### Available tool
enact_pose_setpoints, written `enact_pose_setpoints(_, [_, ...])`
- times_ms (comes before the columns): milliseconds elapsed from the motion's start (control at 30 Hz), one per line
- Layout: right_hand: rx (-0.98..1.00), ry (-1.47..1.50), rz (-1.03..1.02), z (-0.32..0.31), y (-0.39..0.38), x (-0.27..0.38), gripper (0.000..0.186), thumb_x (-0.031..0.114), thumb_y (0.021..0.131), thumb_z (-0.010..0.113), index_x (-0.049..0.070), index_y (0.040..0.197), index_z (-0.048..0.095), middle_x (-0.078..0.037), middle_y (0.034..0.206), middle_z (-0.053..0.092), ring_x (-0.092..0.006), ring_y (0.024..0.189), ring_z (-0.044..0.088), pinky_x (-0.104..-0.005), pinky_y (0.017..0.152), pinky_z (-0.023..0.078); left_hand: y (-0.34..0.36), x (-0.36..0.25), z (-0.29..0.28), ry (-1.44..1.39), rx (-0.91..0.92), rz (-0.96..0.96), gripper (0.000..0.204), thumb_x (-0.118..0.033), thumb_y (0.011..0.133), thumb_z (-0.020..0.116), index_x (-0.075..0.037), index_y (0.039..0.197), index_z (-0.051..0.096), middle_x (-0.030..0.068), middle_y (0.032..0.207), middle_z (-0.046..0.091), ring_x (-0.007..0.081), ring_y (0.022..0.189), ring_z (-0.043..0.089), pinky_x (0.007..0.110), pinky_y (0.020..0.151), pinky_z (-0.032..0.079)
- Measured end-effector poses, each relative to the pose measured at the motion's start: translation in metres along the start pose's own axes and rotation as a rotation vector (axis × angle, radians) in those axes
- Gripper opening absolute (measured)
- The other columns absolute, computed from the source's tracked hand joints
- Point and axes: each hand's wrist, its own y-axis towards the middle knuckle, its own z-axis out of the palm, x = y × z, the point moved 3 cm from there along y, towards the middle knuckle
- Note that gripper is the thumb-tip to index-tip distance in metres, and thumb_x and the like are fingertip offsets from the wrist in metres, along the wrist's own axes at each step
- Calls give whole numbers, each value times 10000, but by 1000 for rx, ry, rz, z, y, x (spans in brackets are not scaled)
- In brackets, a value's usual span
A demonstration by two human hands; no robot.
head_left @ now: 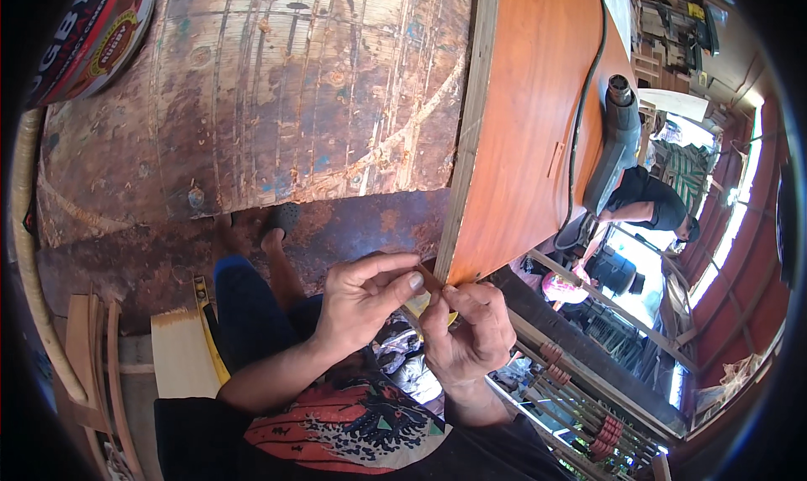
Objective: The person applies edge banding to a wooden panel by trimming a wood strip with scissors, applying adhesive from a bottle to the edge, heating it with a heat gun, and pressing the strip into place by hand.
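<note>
The left hand [363, 300] and the right hand [467, 330] meet at the near corner of the orange-brown panel [530, 128], and both pinch a thin brown strip [430, 281] that lies on the corner edge. The left thumb and forefinger are pressed together on the strip from the left, and the right fingertips [450, 292] hold it from the right. Just under the grip, something yellow [418, 303] shows between the hands. Above the grip, further along the panel, rests a grey heat gun [614, 145] with its black cable [584, 103]. To the left of the hands lies a worn, scratched board [261, 94].
</note>
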Motion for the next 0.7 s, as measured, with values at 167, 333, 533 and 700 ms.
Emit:
enact_pose_setpoints(167, [-19,28,9,2,2,0,274,-83,762,810,21,975,671,-103,820,667,-228,655,664,-343,587,531,3,-5,-1,76,32,24,252,5,995,694,85,1233,671,136,1092,752,165,993,732,292,867,620])
enact_pose_setpoints(333, [-6,50,28,5,3,2,226,-68,830,773,-36,979,606,-88,783,642,-162,686,609,-296,679,502,10,-4,-7,-55,67,-122,208,7,998,690,90,1188,675,151,1085,754,170,974,733,305,869,621])
enact_pose_setpoints(533, [-89,166,116,10,-12,-5,441,-71,856,784,-45,1177,482,-61,889,573,-104,709,566,-260,670,488,13,-3,-9,-53,89,-176,188,28,994,682,102,1167,679,172,1064,764,181,967,740,308,870,622])
enact_pose_setpoints(700, [-72,149,86,12,-9,-7,470,-76,838,800,-57,1196,496,-73,905,580,-96,690,558,-237,630,469,13,-5,-9,-95,73,-193,193,40,985,686,104,1167,684,181,1069,764,185,970,742,312,881,628])
